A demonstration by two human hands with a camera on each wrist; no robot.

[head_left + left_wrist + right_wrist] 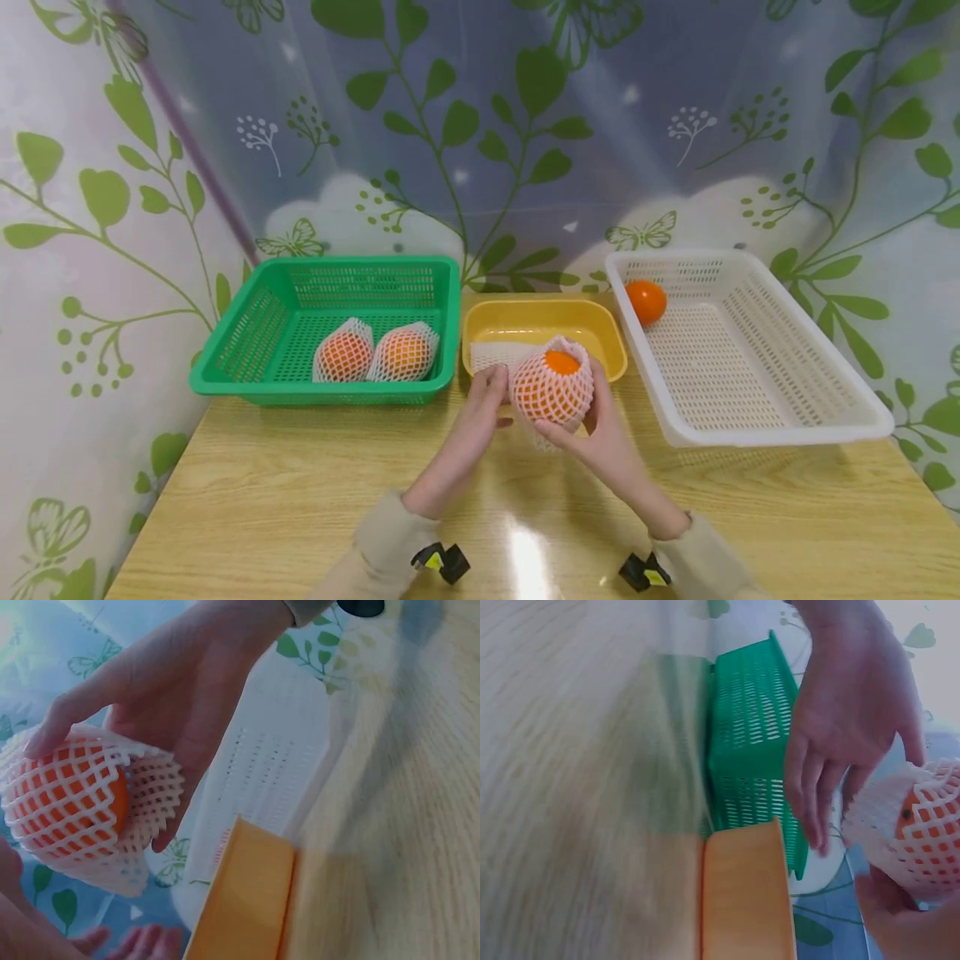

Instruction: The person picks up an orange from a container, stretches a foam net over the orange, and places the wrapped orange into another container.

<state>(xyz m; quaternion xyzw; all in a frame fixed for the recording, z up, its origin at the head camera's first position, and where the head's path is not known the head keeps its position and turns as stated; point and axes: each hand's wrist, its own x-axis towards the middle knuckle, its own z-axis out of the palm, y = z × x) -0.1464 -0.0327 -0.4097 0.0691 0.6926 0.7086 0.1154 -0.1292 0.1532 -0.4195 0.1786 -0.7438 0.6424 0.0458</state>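
Observation:
In the head view my right hand (611,446) holds an orange (561,362) wrapped in a white foam net (551,400) over the near edge of a yellow tray (543,310). Bare orange skin shows through the net's open end. My left hand (472,425) is on the other side, fingers fairly straight. In the right wrist view, the left thumb (913,742) is right at the net's edge, while the other fingers point down beside it. The left wrist view has the right thumb lying across the netted fruit. More flat white foam netting (495,353) lies in the tray.
A green basket (322,388) on the left contains two netted oranges (343,357). On the right, a white basket (780,437) holds one bare orange (647,302). All three containers stand along the back of the wooden table (300,492), before a patterned curtain (480,167).

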